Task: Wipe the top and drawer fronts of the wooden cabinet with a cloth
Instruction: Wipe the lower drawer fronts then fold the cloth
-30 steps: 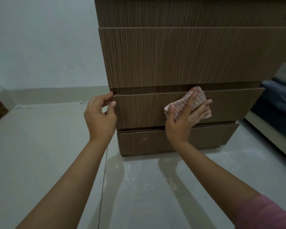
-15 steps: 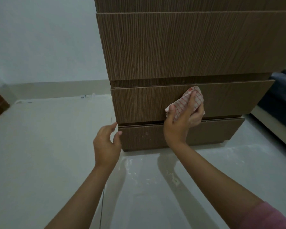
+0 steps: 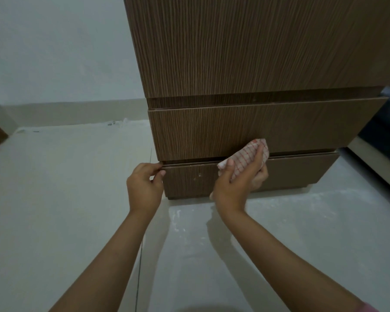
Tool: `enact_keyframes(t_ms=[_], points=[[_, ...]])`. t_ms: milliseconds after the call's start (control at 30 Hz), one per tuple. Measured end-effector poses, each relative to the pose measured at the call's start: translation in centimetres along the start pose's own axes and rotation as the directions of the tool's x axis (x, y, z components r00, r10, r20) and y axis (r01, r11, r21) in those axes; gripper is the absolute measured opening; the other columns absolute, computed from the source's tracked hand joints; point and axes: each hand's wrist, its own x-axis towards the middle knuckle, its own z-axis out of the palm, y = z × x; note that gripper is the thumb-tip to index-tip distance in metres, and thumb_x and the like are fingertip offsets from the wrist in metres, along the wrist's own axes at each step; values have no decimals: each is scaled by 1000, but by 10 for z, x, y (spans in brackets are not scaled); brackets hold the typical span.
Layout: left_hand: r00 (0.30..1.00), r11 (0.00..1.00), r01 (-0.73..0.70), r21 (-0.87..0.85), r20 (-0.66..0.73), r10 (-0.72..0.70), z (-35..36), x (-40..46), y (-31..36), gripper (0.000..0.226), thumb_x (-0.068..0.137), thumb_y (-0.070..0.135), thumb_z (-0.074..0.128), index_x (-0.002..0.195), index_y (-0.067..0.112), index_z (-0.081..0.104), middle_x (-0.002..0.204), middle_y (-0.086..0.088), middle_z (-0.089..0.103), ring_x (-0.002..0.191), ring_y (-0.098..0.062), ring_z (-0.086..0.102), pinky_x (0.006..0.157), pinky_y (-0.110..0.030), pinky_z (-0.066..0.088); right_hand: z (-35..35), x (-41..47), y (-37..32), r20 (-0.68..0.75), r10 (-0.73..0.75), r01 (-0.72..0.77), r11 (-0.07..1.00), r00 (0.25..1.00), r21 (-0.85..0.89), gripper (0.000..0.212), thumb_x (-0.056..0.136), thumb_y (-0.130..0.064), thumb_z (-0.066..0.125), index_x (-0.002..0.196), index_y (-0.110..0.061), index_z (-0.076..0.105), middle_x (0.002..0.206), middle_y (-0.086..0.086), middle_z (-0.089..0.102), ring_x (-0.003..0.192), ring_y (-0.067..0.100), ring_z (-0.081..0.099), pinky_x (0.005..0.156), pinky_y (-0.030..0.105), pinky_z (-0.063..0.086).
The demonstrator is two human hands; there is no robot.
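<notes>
The wooden cabinet (image 3: 245, 52) fills the upper right of the head view, its top out of frame. Three drawer fronts show, and the lowest drawer front (image 3: 302, 174) sits just above the floor. My right hand (image 3: 236, 185) holds a white cloth with a red grid (image 3: 245, 158) pressed over the gap between the middle drawer front (image 3: 212, 131) and the lowest one. My left hand (image 3: 144, 185) pinches the top left corner of the lowest drawer front with thumb and fingers.
Pale tiled floor (image 3: 65, 199) spreads left of and in front of the cabinet, with whitish dust streaks near its base. A light wall (image 3: 54, 52) stands behind. A dark blue object (image 3: 383, 136) lies at the right edge, a brown edge at far left.
My left hand dropped from the middle drawer's left edge to the lowest drawer's top corner. My right hand and the cloth slid down from the middle drawer front to its lower edge.
</notes>
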Motion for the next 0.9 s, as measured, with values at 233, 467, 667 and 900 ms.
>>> enact_keyframes(t_ms=[233, 467, 667, 900], points=[[996, 997, 54, -50, 69, -50, -9, 8, 3, 11, 78, 0, 70, 86, 7, 72, 85, -6, 67, 71, -9, 58, 68, -1, 39, 15, -45, -13, 165, 205, -218, 974, 965, 63, 72, 93, -18, 53, 148, -28, 8, 146, 8, 9, 119, 9, 25, 83, -1, 29], [985, 991, 65, -115, 167, -45, -27, -4, 2, 15, 75, 0, 73, 81, 13, 71, 77, 2, 66, 74, -3, 61, 68, -3, 43, 49, -79, -33, 287, 304, -265, 950, 909, -166, 79, 93, -29, 50, 148, -31, -8, 153, 5, -26, 139, 25, -10, 112, 40, 15], [980, 990, 63, -129, 195, -37, -33, -7, 1, 14, 75, 1, 74, 83, 12, 73, 78, 2, 67, 74, -3, 63, 69, -6, 45, 57, -82, -31, 260, 393, -328, 908, 882, -261, 84, 93, -40, 48, 146, -31, -17, 148, 6, -39, 139, 30, -22, 114, 55, 15], [984, 988, 89, -127, 163, -67, -31, -11, 3, 12, 76, 2, 73, 84, 11, 73, 81, -1, 67, 75, -3, 61, 69, -3, 43, 39, -60, -16, 198, 395, -346, 907, 897, -242, 81, 93, -41, 47, 146, -34, -15, 151, 6, -33, 141, 35, -15, 115, 53, 12]])
